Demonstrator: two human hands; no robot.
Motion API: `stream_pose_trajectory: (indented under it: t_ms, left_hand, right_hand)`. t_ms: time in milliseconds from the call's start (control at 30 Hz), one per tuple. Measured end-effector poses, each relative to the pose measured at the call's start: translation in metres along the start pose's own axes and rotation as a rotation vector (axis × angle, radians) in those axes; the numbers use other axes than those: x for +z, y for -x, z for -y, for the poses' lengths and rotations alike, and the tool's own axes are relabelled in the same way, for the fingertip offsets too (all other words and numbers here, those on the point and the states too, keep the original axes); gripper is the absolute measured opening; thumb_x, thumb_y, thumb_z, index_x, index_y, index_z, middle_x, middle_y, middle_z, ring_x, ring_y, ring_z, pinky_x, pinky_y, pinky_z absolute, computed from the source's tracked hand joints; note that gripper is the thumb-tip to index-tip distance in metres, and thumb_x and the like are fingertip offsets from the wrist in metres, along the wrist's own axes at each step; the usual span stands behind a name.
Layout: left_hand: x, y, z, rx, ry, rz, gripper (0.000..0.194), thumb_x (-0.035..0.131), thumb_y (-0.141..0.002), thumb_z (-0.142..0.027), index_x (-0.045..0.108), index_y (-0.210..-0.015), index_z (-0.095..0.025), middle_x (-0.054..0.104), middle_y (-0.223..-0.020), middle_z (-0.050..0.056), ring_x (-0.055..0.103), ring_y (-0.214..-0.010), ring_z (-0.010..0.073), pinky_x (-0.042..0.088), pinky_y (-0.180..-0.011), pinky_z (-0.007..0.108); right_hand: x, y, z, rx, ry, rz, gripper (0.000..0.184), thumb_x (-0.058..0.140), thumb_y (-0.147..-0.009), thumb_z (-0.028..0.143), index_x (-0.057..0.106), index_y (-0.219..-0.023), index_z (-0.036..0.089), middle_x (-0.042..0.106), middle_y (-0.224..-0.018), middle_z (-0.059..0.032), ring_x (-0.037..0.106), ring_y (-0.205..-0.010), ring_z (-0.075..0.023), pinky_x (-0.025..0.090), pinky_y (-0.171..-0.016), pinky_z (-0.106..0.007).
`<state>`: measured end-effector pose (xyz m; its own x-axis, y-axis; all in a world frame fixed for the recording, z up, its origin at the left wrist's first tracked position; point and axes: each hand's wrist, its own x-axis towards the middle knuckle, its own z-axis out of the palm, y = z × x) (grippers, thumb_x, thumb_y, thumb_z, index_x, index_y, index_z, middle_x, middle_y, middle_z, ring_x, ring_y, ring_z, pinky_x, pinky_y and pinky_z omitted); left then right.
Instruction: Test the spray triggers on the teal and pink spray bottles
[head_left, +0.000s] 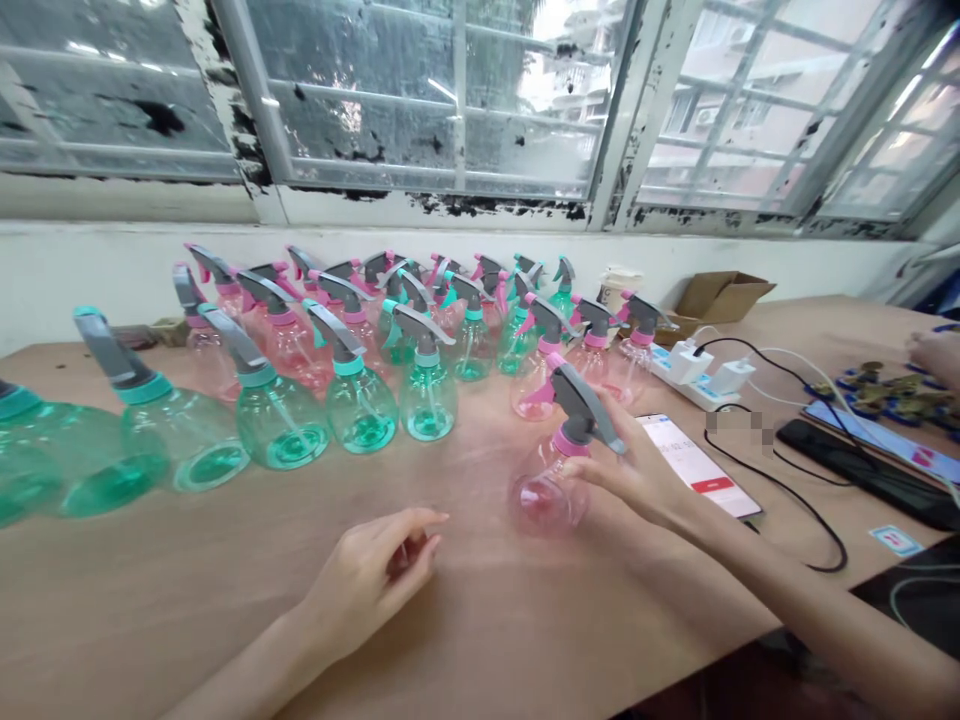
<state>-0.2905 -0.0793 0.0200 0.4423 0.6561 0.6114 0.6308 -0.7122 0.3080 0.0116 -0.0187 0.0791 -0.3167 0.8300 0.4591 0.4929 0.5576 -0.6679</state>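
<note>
Can't see all the fingers of the right grip (634,462), partly hidden but closed on the pink spray bottle (544,500) by its neck, out at mid-bench (472,630). Catching the left grip (379,565) half-curled, holding nothing visible. Losing the leftmost green bottle (22,475) off-frame; spotting tubes (296,430) inside others. Facing peeling window frames (442,205) behind.

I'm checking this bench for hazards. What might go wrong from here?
The right hand holds a pink spray bottle, which could knock the pink bottles standing just behind it. That hand might also nudge the phone lying close by. The black cable looping across the table could snag a sleeve or wrist.
</note>
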Motion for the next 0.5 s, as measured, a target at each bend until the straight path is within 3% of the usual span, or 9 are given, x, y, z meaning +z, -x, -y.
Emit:
stream_pose_trajectory:
  t_ms: [133, 233, 333, 400, 500]
  left_hand:
    - [-0.001, -0.003, -0.001, -0.001, -0.011, 0.001, 0.015, 0.047, -0.095, -0.019, 0.057, -0.106, -0.023, 0.061, -0.064, -0.007, 0.057, -0.046, 0.0089, 0.046, -0.051, 0.018]
    - [-0.001, -0.003, -0.002, -0.003, -0.013, -0.005, 0.016, 0.047, -0.095, -0.018, 0.057, -0.106, -0.022, 0.061, -0.064, -0.007, 0.056, -0.046, 0.0086, 0.046, -0.05, 0.017]
    - [0.0, -0.002, -0.001, -0.025, -0.011, -0.033, 0.016, 0.048, -0.095, -0.018, 0.058, -0.106, -0.023, 0.062, -0.066, -0.006, 0.058, -0.048, 0.009, 0.048, -0.052, 0.017]
    - [0.001, -0.001, 0.0, -0.053, -0.014, -0.055, 0.016, 0.048, -0.095, -0.018, 0.058, -0.106, -0.023, 0.065, -0.071, -0.004, 0.061, -0.052, 0.0099, 0.05, -0.055, 0.018]
    - [0.001, -0.003, 0.002, -0.101, -0.029, -0.049, 0.017, 0.048, -0.095, -0.018, 0.057, -0.108, -0.023, 0.066, -0.079, -0.002, 0.064, -0.058, 0.0112, 0.053, -0.059, 0.021]
  right_hand:
    - [0.017, -0.008, 0.015, 0.176, -0.074, -0.066, 0.058, 0.064, -0.082, 0.053, 0.049, -0.134, 0.032, 0.069, -0.1, -0.0029, 0.065, -0.077, -0.0217, 0.055, -0.069, -0.039]
    - [0.023, -0.013, 0.033, 0.196, -0.101, -0.139, 0.034, 0.06, -0.083, 0.048, 0.063, -0.11, 0.028, 0.069, -0.092, -0.0025, 0.065, -0.077, -0.0227, 0.055, -0.069, -0.039]
    - [0.022, -0.019, 0.043, 0.175, -0.045, -0.128, 0.016, 0.056, -0.078, 0.038, 0.064, -0.083, 0.025, 0.064, -0.072, -0.0021, 0.062, -0.068, -0.0238, 0.054, -0.063, -0.038]
    - [0.02, -0.022, 0.043, 0.15, -0.038, -0.121, 0.014, 0.053, -0.073, 0.032, 0.063, -0.078, 0.025, 0.062, -0.066, -0.0016, 0.061, -0.065, -0.0241, 0.053, -0.06, -0.038]
    - [0.018, -0.026, 0.035, 0.09, -0.033, -0.092, 0.026, 0.048, -0.072, 0.029, 0.068, -0.088, 0.025, 0.065, -0.069, -0.0012, 0.061, -0.063, -0.0228, 0.053, -0.06, -0.038]
